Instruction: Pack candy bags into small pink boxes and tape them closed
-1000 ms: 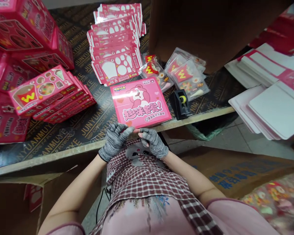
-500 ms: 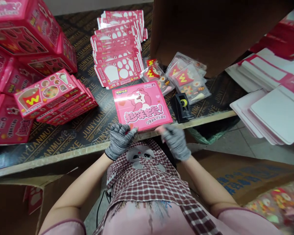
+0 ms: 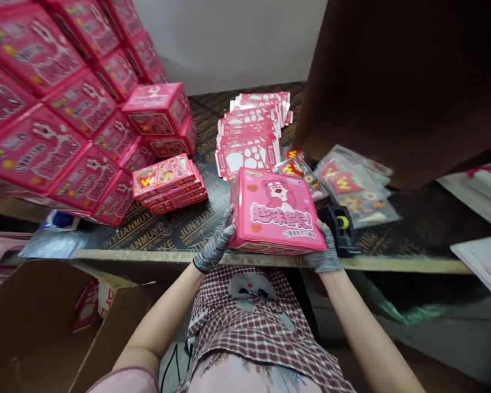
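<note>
A pink box with a bear picture is held up off the dark workbench between both my hands. My left hand, in a grey knit glove, grips its left side. My right hand, also gloved, grips its lower right corner. The box is tilted with its printed face towards me. A black tape dispenser sits just right of the box.
A tall stack of pink boxes fills the left. A short pile of filled boxes and flat pink box blanks lie behind. Clear candy packets lie right, under a big brown carton. An open carton stands lower left.
The pink bear box lay flat on the bench edge with my fingers at its near edge; both hands now grip its sides and hold it raised. My view has swung up and left.
</note>
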The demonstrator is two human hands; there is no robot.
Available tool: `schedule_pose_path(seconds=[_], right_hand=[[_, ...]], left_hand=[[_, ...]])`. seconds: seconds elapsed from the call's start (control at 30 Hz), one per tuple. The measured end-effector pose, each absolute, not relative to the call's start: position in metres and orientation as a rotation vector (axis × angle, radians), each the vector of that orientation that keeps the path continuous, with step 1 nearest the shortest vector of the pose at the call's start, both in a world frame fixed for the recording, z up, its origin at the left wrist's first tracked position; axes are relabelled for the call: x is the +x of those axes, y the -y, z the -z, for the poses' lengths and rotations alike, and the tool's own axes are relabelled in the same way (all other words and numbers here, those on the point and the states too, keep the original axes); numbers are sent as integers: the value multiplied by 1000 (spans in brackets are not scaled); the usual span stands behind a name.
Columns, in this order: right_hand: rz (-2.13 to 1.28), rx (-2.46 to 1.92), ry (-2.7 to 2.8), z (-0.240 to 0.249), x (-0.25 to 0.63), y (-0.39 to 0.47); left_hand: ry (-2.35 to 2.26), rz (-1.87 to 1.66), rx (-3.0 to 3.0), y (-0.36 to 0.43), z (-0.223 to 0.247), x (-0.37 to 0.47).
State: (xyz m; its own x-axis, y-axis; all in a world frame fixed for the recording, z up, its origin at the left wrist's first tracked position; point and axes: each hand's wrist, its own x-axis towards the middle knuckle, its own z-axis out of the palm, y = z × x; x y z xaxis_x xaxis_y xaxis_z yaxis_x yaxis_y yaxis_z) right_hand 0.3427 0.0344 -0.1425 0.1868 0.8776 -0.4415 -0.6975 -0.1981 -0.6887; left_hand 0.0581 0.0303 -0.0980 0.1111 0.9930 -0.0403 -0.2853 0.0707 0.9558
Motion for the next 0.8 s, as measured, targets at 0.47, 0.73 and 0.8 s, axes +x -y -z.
schedule_pose_path(seconds=[0.47, 0.73, 0.8], right_hand=[[-864, -725, 1492, 40, 242, -96], [-333, -1360, 1826, 199, 296, -112], [-192, -1529, 1897, 243, 303, -108]], left_hand=[[-978, -1743, 1073, -139, -39, 35], [-1493, -1836, 1616, -319, -107, -106], [-1565, -1818, 1741, -361, -119, -124]])
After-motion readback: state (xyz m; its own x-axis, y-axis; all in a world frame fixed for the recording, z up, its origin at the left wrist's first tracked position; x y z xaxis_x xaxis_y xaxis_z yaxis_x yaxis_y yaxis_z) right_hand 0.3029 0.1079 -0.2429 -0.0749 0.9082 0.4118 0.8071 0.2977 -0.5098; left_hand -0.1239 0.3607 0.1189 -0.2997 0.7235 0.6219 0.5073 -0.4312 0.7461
